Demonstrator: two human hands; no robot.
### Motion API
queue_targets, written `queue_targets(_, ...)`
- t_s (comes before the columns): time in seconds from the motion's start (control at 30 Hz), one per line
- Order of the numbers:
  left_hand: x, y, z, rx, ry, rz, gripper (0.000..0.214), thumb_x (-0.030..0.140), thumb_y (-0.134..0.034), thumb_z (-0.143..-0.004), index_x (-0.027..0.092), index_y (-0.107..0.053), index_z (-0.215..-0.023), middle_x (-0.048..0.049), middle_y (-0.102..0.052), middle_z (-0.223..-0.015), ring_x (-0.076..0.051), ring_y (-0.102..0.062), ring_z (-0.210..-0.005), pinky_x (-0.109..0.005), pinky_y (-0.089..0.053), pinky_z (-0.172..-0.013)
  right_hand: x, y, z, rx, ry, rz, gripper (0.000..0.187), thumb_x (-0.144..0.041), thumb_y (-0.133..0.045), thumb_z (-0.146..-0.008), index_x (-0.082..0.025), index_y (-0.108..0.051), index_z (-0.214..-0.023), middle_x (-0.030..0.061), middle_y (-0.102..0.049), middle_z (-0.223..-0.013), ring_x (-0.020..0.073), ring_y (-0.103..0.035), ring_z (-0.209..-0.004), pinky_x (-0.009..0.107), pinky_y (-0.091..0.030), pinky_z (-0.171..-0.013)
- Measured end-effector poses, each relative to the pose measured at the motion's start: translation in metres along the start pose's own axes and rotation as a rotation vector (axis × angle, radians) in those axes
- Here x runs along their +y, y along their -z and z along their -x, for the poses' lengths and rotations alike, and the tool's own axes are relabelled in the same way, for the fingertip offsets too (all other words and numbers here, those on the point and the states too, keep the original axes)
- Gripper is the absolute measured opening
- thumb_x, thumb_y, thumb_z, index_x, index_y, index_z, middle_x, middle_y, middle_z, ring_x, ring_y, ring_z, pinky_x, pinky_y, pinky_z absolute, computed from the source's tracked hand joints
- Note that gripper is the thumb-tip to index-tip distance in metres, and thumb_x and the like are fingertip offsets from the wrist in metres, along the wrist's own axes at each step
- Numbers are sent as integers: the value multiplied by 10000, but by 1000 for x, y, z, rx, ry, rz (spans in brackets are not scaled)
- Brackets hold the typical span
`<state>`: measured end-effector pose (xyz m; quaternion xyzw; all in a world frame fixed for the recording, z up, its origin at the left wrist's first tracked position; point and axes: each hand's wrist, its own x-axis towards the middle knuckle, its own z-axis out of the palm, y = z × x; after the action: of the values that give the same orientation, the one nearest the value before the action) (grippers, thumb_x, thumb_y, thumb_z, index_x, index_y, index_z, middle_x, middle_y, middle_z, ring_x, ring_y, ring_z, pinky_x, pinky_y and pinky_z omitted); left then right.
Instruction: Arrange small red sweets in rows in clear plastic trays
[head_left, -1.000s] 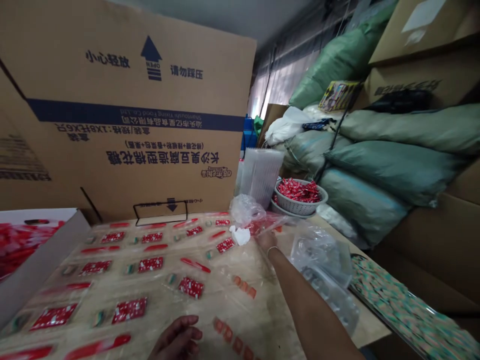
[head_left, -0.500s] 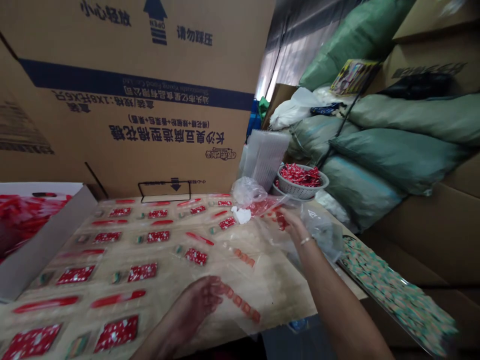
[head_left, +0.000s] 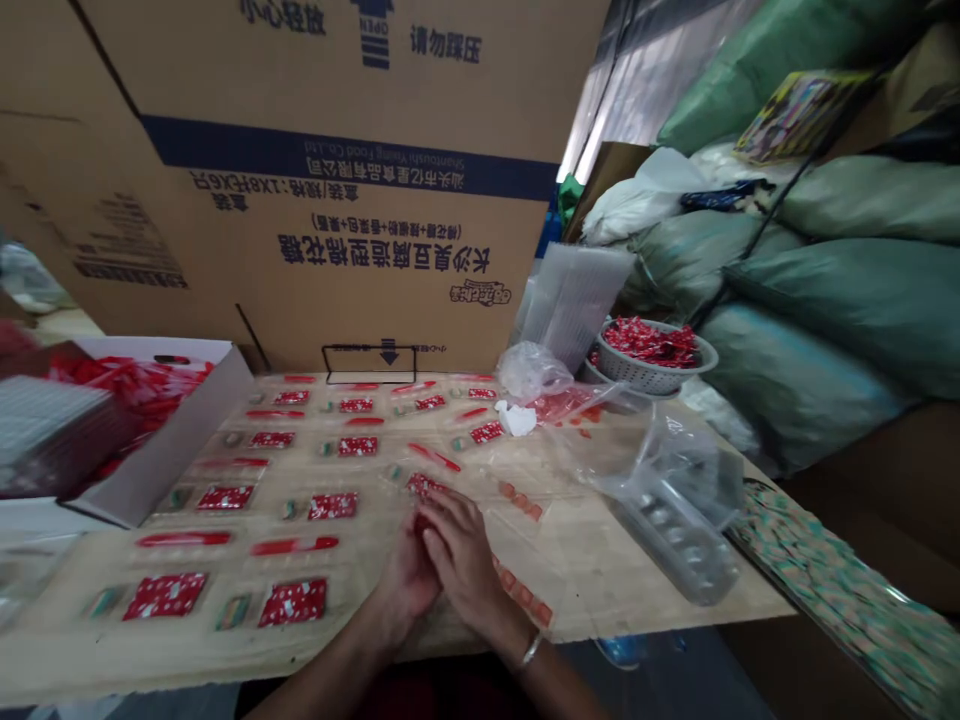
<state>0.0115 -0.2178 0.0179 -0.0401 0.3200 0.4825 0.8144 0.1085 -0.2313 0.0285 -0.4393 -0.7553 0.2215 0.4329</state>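
Observation:
My left hand (head_left: 405, 580) and my right hand (head_left: 469, 565) are close together at the near edge of a clear plastic sheet (head_left: 360, 530), their fingers meeting over a red foil packet (head_left: 424, 486). More red packet (head_left: 421, 523) shows between the hands. Rows of red packets, red sticks and small green-and-gold pieces lie on the sheet. Just right of my right hand runs a line of small orange-red pieces (head_left: 521, 590). A bangle circles my right wrist. The hands hide whatever lies under the palms.
A white box of red packets (head_left: 176, 440) stands at the table's left. Right of my hands lies a clear bag with a plastic tray (head_left: 675, 530). A white basket of red sweets (head_left: 649, 345) and clear stacked trays (head_left: 577, 300) stand behind. Large cardboard (head_left: 337, 210) and green sacks (head_left: 847, 300) wall the table.
My right hand has come in from the table's right side to meet my left hand, which has moved up onto the sheet. The view has tilted and shifted, with the table lower and further left.

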Motion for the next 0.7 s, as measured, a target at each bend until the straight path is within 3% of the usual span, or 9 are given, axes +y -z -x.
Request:
queue_targets(0.07,7,4,6,-53,-11,1,232,341,-466,-844,173,-625,-834,-40,-664,-805,-163,-614,-779,-291,-461,-769,9,10,-2,84,-69,-115,283,-247,-407,-899,-246,-581,-1121,69,-562,-1190,215,-470,-1112,394,-377,-941)
queue_targets(0.13,11,5,12,-142,9,17,266,372,-488,-827,167,-625,-927,-71,-672,-912,-200,-621,-833,-338,-468,-772,19,22,-3,128,-198,-180,232,-292,-430,-891,-228,-614,-1017,73,-619,-1024,206,-556,-961,340,-448,-816)
queue_targets(0.2,12,4,14,-213,43,35,306,390,-501,-816,162,-617,-983,-93,-667,-977,-223,-623,-864,-371,-468,-785,23,33,-4,91,-281,-188,194,-317,-472,-868,-213,-634,-894,54,-635,-847,190,-589,-790,292,-464,-689)
queue_targets(0.27,9,2,14,-227,61,42,309,390,-516,-805,162,-621,-985,-93,-673,-953,-224,-625,-861,-373,-466,-794,19,38,-3,-2,-276,-174,165,-292,-499,-844,-214,-644,-860,42,-630,-803,176,-588,-728,272,-458,-650)
queue_targets(0.4,2,-4,11,-177,61,25,296,362,-505,-804,136,-650,-927,-80,-683,-797,-198,-631,-788,-312,-468,-769,5,31,-3,-107,-213,-99,178,-163,-533,-750,-218,-645,-877,40,-623,-850,171,-579,-747,259,-452,-648)
queue_targets(0.57,3,-4,11,-94,40,12,232,259,-489,-798,135,-662,-889,-66,-687,-771,-160,-624,-682,-273,-470,-670,6,23,-4,-81,-335,-158,72,-171,-508,-728,-196,-575,-732,-1,-571,-657,142,-526,-597,236,-409,-551)
queue_targets(0.7,7,1,10,-25,40,-18,159,185,-516,-769,136,-647,-844,-53,-681,-749,-135,-616,-633,-235,-458,-606,12,32,-3,-64,-284,-299,61,-212,-547,-725,-195,-541,-667,7,-553,-698,147,-513,-661,238,-403,-598)
